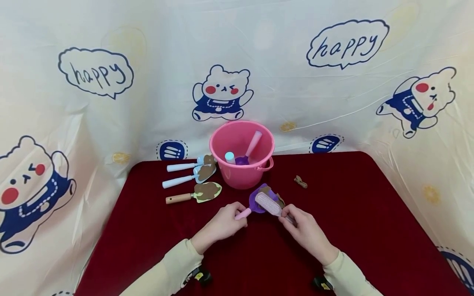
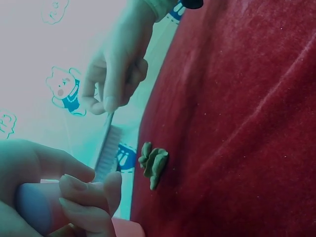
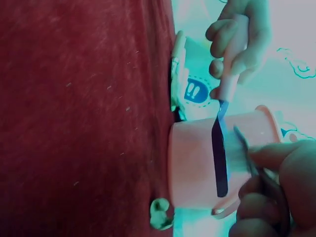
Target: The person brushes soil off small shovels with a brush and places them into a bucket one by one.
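My left hand (image 1: 227, 220) grips the pink handle of a small purple shovel (image 1: 254, 202), its blade held out toward the bucket. Brown, clay-like matter (image 1: 280, 201) shows at the blade's far edge. My right hand (image 1: 305, 230) pinches the handle of a pale lilac brush (image 1: 268, 204). In the head view the brush head overlaps the blade. The right wrist view shows the bristles (image 3: 236, 157) facing the blade (image 3: 220, 158), seen edge-on; whether they touch, I cannot tell.
A pink bucket (image 1: 242, 176) stands behind, holding a pink-handled shovel (image 1: 254, 143) and a blue-ended item (image 1: 229, 157). Left of it lie two light-blue shovels (image 1: 179, 181) and a wooden-handled trowel (image 1: 179, 198), all with brown matter on their blades. A brown lump (image 1: 300, 181) lies to the right.
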The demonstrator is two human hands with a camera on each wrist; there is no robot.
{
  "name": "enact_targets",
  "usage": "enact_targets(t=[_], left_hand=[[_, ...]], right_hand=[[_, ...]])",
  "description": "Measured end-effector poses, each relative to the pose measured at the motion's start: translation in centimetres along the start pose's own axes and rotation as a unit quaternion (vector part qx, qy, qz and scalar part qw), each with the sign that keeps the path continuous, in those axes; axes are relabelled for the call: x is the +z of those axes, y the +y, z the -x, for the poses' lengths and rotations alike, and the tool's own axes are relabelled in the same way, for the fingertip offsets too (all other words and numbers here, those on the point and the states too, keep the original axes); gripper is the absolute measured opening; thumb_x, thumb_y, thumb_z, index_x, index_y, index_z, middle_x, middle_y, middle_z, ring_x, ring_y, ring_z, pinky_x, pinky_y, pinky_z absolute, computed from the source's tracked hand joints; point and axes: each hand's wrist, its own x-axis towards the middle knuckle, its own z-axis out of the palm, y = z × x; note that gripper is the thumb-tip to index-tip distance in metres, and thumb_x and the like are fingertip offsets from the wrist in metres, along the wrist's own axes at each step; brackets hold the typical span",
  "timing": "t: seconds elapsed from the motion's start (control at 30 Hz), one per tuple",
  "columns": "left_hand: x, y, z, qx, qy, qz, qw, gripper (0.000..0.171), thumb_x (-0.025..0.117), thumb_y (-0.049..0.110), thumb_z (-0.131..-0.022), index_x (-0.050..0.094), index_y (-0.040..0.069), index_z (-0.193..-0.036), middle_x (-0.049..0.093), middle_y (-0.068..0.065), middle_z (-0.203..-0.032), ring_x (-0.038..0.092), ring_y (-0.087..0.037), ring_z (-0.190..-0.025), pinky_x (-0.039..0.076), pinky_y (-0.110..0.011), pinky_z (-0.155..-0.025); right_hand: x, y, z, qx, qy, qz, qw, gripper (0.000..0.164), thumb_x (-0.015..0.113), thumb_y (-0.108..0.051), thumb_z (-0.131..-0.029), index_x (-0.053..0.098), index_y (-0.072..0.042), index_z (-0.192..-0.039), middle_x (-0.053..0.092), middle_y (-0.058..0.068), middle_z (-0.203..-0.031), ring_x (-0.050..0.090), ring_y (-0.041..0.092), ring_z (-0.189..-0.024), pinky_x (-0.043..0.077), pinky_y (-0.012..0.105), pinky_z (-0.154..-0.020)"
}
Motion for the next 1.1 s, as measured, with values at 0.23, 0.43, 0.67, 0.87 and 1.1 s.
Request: enact_targets(t=[0.23,0.43,0.67,0.87,1.1], left_hand=[[-0.08,0.18,-0.06,0.003,0.018,-0.028,0.9994,0.032,0.068,0.011,-0.088,0.063,-0.001,-0.118,0.065,-0.001,-0.081,0.057,-0.012,-0.066,0.048,-0.029,-0.061],[-0.06,0.35,-0.03,0.001,0.028,-0.037,0.9989,0.034,0.065,0.012,-0.087,0.064,-0.001,-0.119,0.063,-0.002,-0.082,0.056,-0.013,-0.065,0.048,-0.03,-0.061],[-0.2,0.46,-0.18,0.007,0.038,-0.041,0.9984,0.033,0.065,0.011,-0.086,0.064,0.001,-0.118,0.062,-0.002,-0.081,0.056,-0.013,-0.066,0.048,-0.03,-0.061],[-0.28,0.54,-0.19,0.008,0.032,-0.043,0.9985,0.033,0.064,0.011,-0.087,0.064,0.0,-0.118,0.063,-0.001,-0.082,0.056,-0.013,-0.065,0.048,-0.029,-0.061],[-0.18,0.41,-0.08,0.004,0.031,-0.044,0.9985,0.033,0.064,0.011,-0.087,0.064,-0.001,-0.118,0.063,-0.001,-0.081,0.056,-0.012,-0.065,0.048,-0.029,-0.06]], right_hand=[[0.23,-0.47,-0.35,0.001,-0.022,0.019,1.0,0.022,0.076,-0.007,-0.095,0.058,-0.019,-0.098,0.055,-0.015,-0.084,0.043,-0.001,-0.065,0.043,0.019,-0.057],[-0.13,-0.21,-0.44,0.03,0.014,0.032,0.999,0.024,0.076,-0.006,-0.095,0.057,-0.02,-0.098,0.05,-0.013,-0.077,0.04,-0.001,-0.06,0.04,0.02,-0.053],[0.09,-0.52,-0.62,-0.011,-0.012,-0.003,1.0,0.024,0.076,-0.007,-0.095,0.057,-0.021,-0.098,0.054,-0.015,-0.082,0.045,-0.001,-0.065,0.044,0.02,-0.057],[0.28,-0.04,-0.62,0.007,0.014,0.023,1.0,0.023,0.076,-0.005,-0.094,0.057,-0.017,-0.098,0.051,-0.013,-0.078,0.041,-0.001,-0.061,0.041,0.02,-0.054],[0.37,-0.17,-0.62,0.018,0.043,0.028,0.999,0.024,0.077,-0.005,-0.093,0.058,-0.017,-0.098,0.05,-0.013,-0.076,0.042,0.0,-0.062,0.041,0.02,-0.055]])
